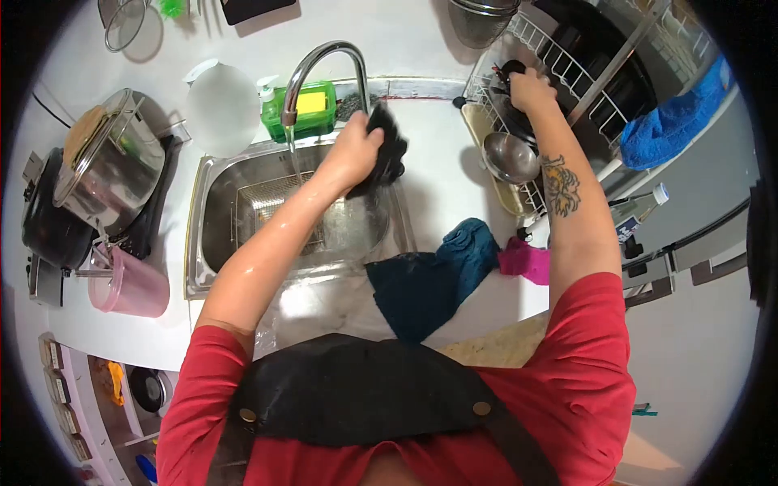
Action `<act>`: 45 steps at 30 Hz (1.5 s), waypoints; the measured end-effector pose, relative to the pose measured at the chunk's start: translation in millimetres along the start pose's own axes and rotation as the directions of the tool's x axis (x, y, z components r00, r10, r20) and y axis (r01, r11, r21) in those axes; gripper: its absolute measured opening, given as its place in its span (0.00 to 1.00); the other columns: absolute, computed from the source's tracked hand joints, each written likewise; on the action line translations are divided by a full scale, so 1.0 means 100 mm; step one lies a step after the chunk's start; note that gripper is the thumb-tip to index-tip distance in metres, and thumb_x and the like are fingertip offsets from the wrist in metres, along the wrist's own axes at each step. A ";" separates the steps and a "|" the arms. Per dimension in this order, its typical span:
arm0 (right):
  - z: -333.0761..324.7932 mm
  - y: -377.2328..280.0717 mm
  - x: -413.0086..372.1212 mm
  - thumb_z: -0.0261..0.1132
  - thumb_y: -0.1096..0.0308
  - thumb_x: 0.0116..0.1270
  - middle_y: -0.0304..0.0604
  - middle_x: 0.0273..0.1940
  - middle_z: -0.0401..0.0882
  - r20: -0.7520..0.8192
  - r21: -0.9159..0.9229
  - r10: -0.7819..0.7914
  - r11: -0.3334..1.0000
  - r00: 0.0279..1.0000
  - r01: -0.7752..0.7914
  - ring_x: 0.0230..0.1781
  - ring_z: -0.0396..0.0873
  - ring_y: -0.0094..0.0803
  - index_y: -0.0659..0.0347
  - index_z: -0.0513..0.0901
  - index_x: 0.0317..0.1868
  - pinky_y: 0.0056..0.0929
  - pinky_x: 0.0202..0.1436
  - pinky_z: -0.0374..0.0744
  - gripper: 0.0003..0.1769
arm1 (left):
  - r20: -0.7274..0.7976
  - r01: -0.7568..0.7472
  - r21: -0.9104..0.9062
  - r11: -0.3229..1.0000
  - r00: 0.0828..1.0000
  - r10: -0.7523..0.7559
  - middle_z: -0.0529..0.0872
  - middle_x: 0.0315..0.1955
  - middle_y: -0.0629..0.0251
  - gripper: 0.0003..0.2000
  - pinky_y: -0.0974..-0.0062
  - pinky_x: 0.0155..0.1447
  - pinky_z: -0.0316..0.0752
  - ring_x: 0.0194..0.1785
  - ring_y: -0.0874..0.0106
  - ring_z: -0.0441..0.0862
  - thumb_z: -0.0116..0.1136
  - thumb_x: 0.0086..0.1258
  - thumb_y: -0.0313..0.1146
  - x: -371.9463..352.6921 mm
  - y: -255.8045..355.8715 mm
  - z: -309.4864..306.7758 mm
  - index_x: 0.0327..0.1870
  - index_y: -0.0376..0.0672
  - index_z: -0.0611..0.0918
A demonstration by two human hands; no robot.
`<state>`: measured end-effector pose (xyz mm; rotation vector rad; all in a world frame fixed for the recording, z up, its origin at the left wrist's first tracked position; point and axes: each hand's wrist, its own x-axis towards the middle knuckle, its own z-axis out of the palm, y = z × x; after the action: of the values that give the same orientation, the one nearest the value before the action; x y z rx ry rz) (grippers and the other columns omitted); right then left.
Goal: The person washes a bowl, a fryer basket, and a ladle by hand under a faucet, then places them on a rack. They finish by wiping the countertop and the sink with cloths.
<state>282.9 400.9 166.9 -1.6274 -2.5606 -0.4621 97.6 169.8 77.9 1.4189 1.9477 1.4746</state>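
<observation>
My left hand [353, 154] is closed on a black item with an uneven, lobed edge [387, 150], blurred by motion, beside the tap over the right side of the sink [219, 182]. I cannot tell what it is. Water runs from the curved tap [324, 50] into the basin, where a wire basket [271, 206] lies. My right hand [533, 91] reaches into the white wire dish rack [531, 32], its fingers closed around a small black piece [512, 68]. Just below that hand, a round metal bowl or ladle head [510, 158] rests at the rack.
Behind the sink stands a green caddy [312, 121] with a yellow sponge [311, 102]. A dark teal cloth [429, 283] and a pink cloth [525, 261] lie on the counter's right. Pots [113, 178] and a pink container [134, 283] stand left. A blue towel [677, 121] hangs right.
</observation>
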 end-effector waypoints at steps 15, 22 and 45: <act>0.28 0.33 0.48 0.55 0.75 0.54 0.44 0.54 0.69 0.293 -0.255 0.321 0.934 0.901 -0.250 0.52 0.70 0.40 0.56 0.77 0.46 0.44 0.47 0.75 0.17 | 0.198 0.179 -0.972 -0.150 0.973 -0.122 0.76 0.39 0.54 0.10 0.63 0.50 0.72 0.42 0.63 0.76 0.36 0.68 0.28 1.24 0.41 1.30 0.43 0.31 0.68; 0.32 0.52 0.73 0.57 0.74 0.54 0.46 0.57 0.65 0.220 -0.213 0.414 0.904 0.883 -0.371 0.56 0.66 0.42 0.53 0.73 0.52 0.40 0.54 0.70 0.22 | 0.347 0.251 -0.879 -0.406 0.920 -0.181 0.74 0.43 0.52 0.12 0.59 0.53 0.69 0.46 0.60 0.74 0.32 0.69 0.29 1.36 0.40 1.76 0.46 0.30 0.67; 0.58 0.78 1.14 0.45 0.73 0.61 0.52 0.56 0.64 0.198 -0.305 0.427 0.882 0.882 -0.359 0.56 0.66 0.46 0.62 0.65 0.57 0.47 0.55 0.66 0.22 | 0.574 0.571 -0.819 -0.063 0.813 -0.092 0.78 0.37 0.63 0.08 0.66 0.42 0.71 0.40 0.65 0.75 0.43 0.67 0.36 1.37 0.13 2.27 0.42 0.45 0.69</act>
<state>309.1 548.2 153.4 -2.3869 -2.2981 -0.6004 206.5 408.7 34.6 0.3128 0.4348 1.5219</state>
